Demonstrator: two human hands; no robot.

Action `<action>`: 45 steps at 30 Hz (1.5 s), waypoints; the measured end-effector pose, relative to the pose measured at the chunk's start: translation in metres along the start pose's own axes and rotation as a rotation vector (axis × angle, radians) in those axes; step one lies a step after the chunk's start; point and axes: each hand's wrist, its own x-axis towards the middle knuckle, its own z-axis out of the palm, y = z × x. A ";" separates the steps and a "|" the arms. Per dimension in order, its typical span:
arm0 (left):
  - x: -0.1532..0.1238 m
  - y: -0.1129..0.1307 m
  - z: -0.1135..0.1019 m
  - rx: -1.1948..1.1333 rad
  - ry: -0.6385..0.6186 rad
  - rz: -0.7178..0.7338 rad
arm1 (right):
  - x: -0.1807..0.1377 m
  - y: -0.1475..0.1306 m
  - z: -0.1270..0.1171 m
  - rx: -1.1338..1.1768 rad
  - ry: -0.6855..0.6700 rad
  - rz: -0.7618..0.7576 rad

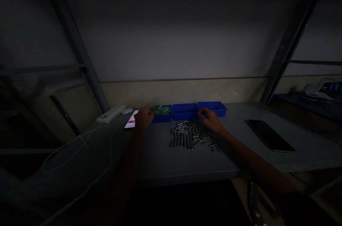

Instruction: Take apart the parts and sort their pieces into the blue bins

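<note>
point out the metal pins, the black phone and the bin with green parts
metal pins [190, 136], head view, middle of the pile
black phone [269, 136], head view, centre of its screen
bin with green parts [162, 118], head view, front wall

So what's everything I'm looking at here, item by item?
blue trays: three, blue, in a row at the back of the table
green pieces: too dim to count, green, in the leftmost tray
metal pins: loose pile, too many to count, grey, in front of the trays
phone: one, black, flat on the table at the right
power bank: one, white, back left of the table
small case: one, white, beside the power bank
card: one, white with a red stripe, by the left hand
cable: one, white, trailing off the left side
table: one, grey
left hand: one, at the leftmost tray
right hand: one, over the pins, by the rightmost tray
</note>
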 end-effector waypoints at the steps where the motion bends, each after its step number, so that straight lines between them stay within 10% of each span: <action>1: -0.001 0.000 0.000 -0.002 -0.004 -0.007 | -0.007 0.005 -0.009 -0.024 -0.043 0.003; 7: -0.005 0.009 0.007 0.065 0.075 0.061 | -0.059 0.026 -0.040 -0.292 -0.320 -0.124; 13: -0.019 0.041 0.010 -0.033 0.212 0.284 | -0.035 0.020 -0.011 -0.373 -0.492 -0.227; 21: -0.059 0.091 0.039 -0.244 -0.165 0.785 | 0.010 0.015 0.025 -0.380 -0.404 -0.266; 25: -0.058 0.089 0.047 -0.272 -0.194 0.688 | 0.004 0.010 0.022 -0.411 -0.367 -0.263; 33: -0.021 0.047 0.016 -0.086 0.176 0.345 | 0.016 -0.014 0.013 -0.610 -0.001 -0.179; 38: -0.018 0.020 0.026 0.134 0.080 0.145 | 0.029 0.004 0.022 -0.695 -0.130 -0.004; 45: -0.016 0.020 0.028 0.153 -0.044 0.215 | 0.036 0.021 0.010 -0.649 -0.205 -0.027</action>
